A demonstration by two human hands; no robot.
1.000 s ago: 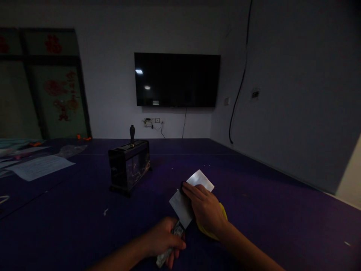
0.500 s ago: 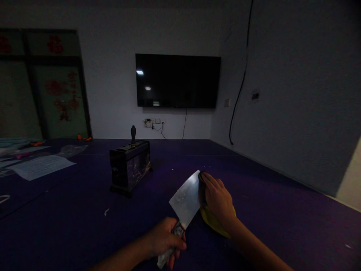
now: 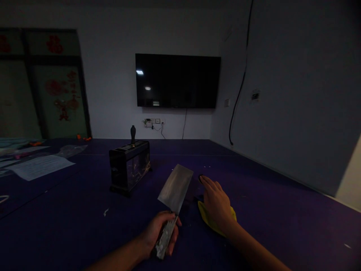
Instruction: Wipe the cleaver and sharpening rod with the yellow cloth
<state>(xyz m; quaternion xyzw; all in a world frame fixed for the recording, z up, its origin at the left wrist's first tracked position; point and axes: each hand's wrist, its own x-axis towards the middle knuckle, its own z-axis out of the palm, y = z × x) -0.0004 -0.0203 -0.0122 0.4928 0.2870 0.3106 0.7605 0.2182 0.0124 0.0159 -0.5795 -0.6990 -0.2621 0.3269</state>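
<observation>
My left hand [image 3: 160,233] is closed round the worn, pale-flecked handle of a cleaver [image 3: 177,188]. The broad grey blade points up and away, its flat face toward me. To the right, my right hand [image 3: 216,201] is closed over a yellow cloth [image 3: 208,220] with a dark part at the fingertips. The cloth hangs below the palm, low over the purple surface, and the hand hides much of it. Blade and cloth are apart. Beyond the cleaver to the left stands a black knife block [image 3: 130,165] with see-through sides and one dark handle upright in its top.
Papers [image 3: 42,166] and a crumpled clear plastic bag [image 3: 72,150] lie at the left. Small white scraps, one a twisted piece [image 3: 106,212], dot the purple surface [image 3: 84,233]. A television [image 3: 178,81] hangs on the back wall; a black cable [image 3: 239,92] runs down the right wall.
The cleaver has moved left, away from the cloth, and its blade has turned more upright and looks duller. My right hand stays nearly in place with the cloth.
</observation>
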